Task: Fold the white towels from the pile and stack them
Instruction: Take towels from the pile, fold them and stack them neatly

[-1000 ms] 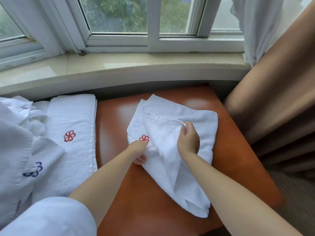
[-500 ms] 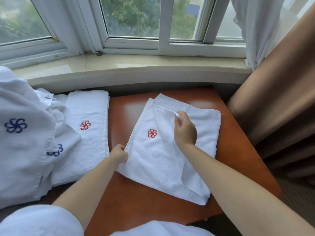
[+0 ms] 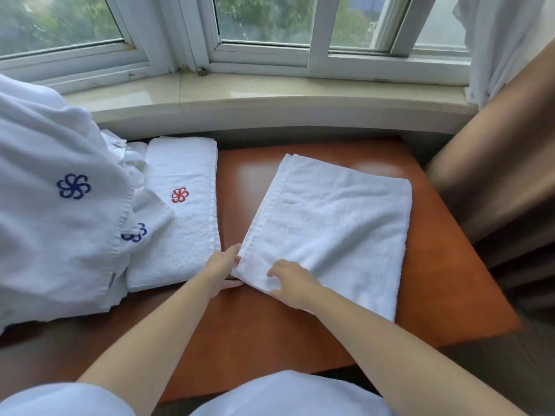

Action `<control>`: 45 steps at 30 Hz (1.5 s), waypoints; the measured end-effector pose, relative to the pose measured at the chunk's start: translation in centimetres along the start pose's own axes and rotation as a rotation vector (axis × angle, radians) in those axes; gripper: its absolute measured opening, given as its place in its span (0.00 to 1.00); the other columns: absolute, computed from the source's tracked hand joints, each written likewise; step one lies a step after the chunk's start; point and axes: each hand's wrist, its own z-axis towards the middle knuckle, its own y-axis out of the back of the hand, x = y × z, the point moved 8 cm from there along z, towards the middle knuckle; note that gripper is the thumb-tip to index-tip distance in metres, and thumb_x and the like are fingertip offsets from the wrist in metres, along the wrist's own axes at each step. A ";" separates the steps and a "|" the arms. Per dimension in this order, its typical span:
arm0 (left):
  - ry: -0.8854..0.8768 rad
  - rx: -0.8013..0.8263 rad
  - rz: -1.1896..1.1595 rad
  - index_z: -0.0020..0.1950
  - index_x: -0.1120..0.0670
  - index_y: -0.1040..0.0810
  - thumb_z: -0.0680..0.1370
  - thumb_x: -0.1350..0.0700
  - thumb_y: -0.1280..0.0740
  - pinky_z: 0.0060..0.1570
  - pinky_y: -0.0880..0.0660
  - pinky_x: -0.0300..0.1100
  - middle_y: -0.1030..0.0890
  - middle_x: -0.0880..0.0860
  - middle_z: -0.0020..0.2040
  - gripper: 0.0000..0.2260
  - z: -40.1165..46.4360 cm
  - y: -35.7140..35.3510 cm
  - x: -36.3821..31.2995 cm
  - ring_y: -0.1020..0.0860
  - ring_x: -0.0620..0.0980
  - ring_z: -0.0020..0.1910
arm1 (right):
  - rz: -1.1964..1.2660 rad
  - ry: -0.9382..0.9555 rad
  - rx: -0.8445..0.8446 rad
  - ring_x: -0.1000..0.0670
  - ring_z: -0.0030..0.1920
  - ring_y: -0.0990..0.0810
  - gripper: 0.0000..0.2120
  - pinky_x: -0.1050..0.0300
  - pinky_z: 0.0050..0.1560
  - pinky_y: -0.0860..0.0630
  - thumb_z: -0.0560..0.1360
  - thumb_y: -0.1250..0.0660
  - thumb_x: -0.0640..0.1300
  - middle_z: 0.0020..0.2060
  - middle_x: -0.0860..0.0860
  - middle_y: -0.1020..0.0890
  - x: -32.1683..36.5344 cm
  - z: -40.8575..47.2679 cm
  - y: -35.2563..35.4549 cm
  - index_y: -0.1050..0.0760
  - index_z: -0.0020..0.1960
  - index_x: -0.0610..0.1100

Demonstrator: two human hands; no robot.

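— Looking down from the head view, where did the folded towel (image 3: 330, 223) lie?
— On the brown counter (image 3: 444, 295), toward its right edge, tilted.
— And the hands?
— At its near-left corner: left hand (image 3: 222, 270) pinched that corner, right hand (image 3: 292, 283) pressed flat on top, grip wide. Stacked towel (image 3: 183, 211) and pile (image 3: 60, 205) sat along the left edge.
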 end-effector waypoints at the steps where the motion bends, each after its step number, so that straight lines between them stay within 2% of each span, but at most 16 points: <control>1: 0.001 0.001 0.030 0.59 0.60 0.25 0.77 0.49 0.32 0.40 0.20 0.45 0.20 0.55 0.57 0.18 0.0 0.0 0.2 0.19 0.53 0.51 | -0.035 0.010 -0.039 0.47 0.67 0.33 0.23 0.52 0.65 0.32 0.77 0.36 0.47 0.68 0.51 0.32 -0.4 -0.3 -0.3 0.32 0.71 0.48; 5: -0.061 -0.068 0.160 0.53 0.62 0.23 0.77 0.61 0.32 0.39 0.21 0.46 0.22 0.58 0.58 0.08 0.2 -0.3 0.2 0.21 0.57 0.54 | -0.184 0.001 -0.276 0.46 0.69 0.37 0.26 0.54 0.66 0.37 0.76 0.38 0.42 0.71 0.49 0.37 -1.7 -1.9 -0.1 0.38 0.73 0.49; 8: -0.062 -0.098 0.148 0.50 0.61 0.24 0.78 0.62 0.37 0.34 0.21 0.45 0.23 0.58 0.57 0.04 0.1 -0.5 0.0 0.21 0.57 0.52 | -0.247 -0.155 -0.389 0.46 0.70 0.39 0.31 0.54 0.67 0.39 0.75 0.39 0.38 0.73 0.47 0.42 -4.0 -3.7 0.2 0.43 0.75 0.50; 13: -0.113 -0.158 0.218 0.55 0.63 0.24 0.79 0.61 0.39 0.31 0.22 0.42 0.24 0.58 0.58 0.09 0.5 -0.2 0.1 0.21 0.56 0.51 | -0.181 -0.454 -0.401 0.48 0.67 0.36 0.34 0.55 0.64 0.36 0.76 0.40 0.50 0.70 0.47 0.39 -8.1 -7.2 -1.2 0.51 0.77 0.49; 17: -0.186 -0.221 0.233 0.50 0.65 0.24 0.80 0.60 0.39 0.34 0.21 0.42 0.24 0.59 0.59 0.09 0.8 0.1 0.3 0.21 0.52 0.40 | -0.208 -0.514 -0.507 0.51 0.60 0.29 0.26 0.58 0.58 0.33 0.78 0.43 0.42 0.63 0.52 0.28 -9.4 -9.8 -1.3 0.43 0.75 0.48; 21: -0.197 -0.247 0.204 0.51 0.66 0.23 0.80 0.60 0.38 0.32 0.22 0.40 0.22 0.59 0.55 0.10 0.6 0.2 0.5 0.20 0.53 0.42 | -0.229 -0.757 -0.538 0.52 0.56 0.28 0.17 0.59 0.52 0.32 0.77 0.38 0.41 0.57 0.53 0.27 -12.7 -13.7 -1.3 0.32 0.64 0.51; 26: -0.150 -0.287 0.130 0.56 0.63 0.23 0.79 0.62 0.38 0.23 0.26 0.33 0.22 0.55 0.52 0.09 -0.3 0.1 1.4 0.19 0.54 0.36 | 0.149 -1.047 -0.644 0.46 0.45 0.21 0.10 0.52 0.39 0.21 0.79 0.41 0.39 0.48 0.47 0.23 -16.8 -17.9 -1.2 0.37 0.58 0.46; 30: -0.110 -0.317 0.004 0.60 0.64 0.25 0.79 0.66 0.40 0.21 0.25 0.33 0.23 0.57 0.58 0.11 -1.2 -0.6 2.1 0.19 0.56 0.37 | 0.490 -0.917 -0.714 0.45 0.42 0.21 0.16 0.49 0.37 0.21 0.77 0.47 0.33 0.46 0.47 0.25 -17.8 -17.8 -0.7 0.39 0.58 0.51; 32: -0.109 -0.325 -0.025 0.62 0.63 0.27 0.80 0.66 0.41 0.27 0.22 0.36 0.24 0.57 0.57 0.12 -1.5 -0.9 2.2 0.19 0.55 0.35 | 0.602 -0.832 -0.716 0.44 0.42 0.21 0.16 0.48 0.40 0.22 0.75 0.50 0.32 0.45 0.48 0.27 -17.8 -17.6 -0.7 0.36 0.51 0.53; 35: -0.212 -0.375 -0.072 0.56 0.63 0.25 0.80 0.62 0.41 0.34 0.24 0.37 0.22 0.55 0.47 0.09 -2.4 -0.9 1.3 0.20 0.51 0.32 | 0.481 -0.779 -0.851 0.46 0.42 0.26 0.14 0.53 0.39 0.28 0.72 0.49 0.33 0.45 0.49 0.26 -17.9 -18.5 1.0 0.35 0.45 0.52; 36: -0.241 -0.394 -0.082 0.55 0.64 0.24 0.80 0.61 0.41 0.32 0.25 0.37 0.21 0.55 0.45 0.09 -2.8 -0.9 1.1 0.19 0.51 0.33 | 0.387 -0.784 -0.821 0.47 0.43 0.27 0.14 0.54 0.39 0.29 0.73 0.49 0.34 0.45 0.50 0.26 -18.0 -18.6 1.4 0.34 0.47 0.52; 38: -0.191 -0.386 -0.096 0.59 0.65 0.25 0.80 0.64 0.39 0.34 0.21 0.40 0.21 0.58 0.50 0.10 -2.8 -1.1 2.1 0.18 0.56 0.42 | 0.237 -0.841 -0.570 0.45 0.49 0.24 0.14 0.54 0.44 0.27 0.77 0.48 0.36 0.51 0.48 0.23 -18.5 -18.0 0.5 0.30 0.55 0.50; 39: -0.104 -0.345 -0.096 0.61 0.65 0.27 0.79 0.66 0.39 0.37 0.21 0.43 0.22 0.59 0.54 0.11 -2.6 -1.3 3.1 0.20 0.58 0.47 | 0.211 -0.896 -0.434 0.44 0.53 0.23 0.14 0.53 0.47 0.26 0.78 0.47 0.37 0.56 0.46 0.22 -19.0 -17.9 -0.4 0.29 0.60 0.47; 41: 0.078 -0.222 -0.019 0.63 0.63 0.29 0.77 0.70 0.38 0.35 0.22 0.47 0.22 0.61 0.52 0.14 -2.5 -1.8 5.4 0.21 0.57 0.45 | 0.283 -0.998 -0.321 0.43 0.57 0.23 0.15 0.52 0.51 0.26 0.78 0.44 0.40 0.59 0.44 0.23 -19.8 -18.3 -1.5 0.27 0.62 0.43; 43: 0.185 -0.127 0.288 0.64 0.63 0.30 0.78 0.69 0.38 0.31 0.24 0.45 0.19 0.61 0.46 0.15 -2.9 -1.7 5.9 0.20 0.53 0.36 | 0.313 -1.050 -0.323 0.44 0.57 0.25 0.17 0.51 0.53 0.30 0.76 0.44 0.46 0.59 0.45 0.24 -20.0 -18.5 -1.1 0.26 0.61 0.43; 45: 0.296 0.021 0.639 0.68 0.61 0.30 0.78 0.68 0.39 0.34 0.24 0.42 0.17 0.60 0.54 0.18 -3.7 -1.9 5.9 0.21 0.48 0.33 | 0.256 -1.084 -0.282 0.45 0.62 0.30 0.24 0.49 0.59 0.34 0.77 0.49 0.55 0.63 0.45 0.27 -20.2 -18.1 -0.3 0.27 0.63 0.43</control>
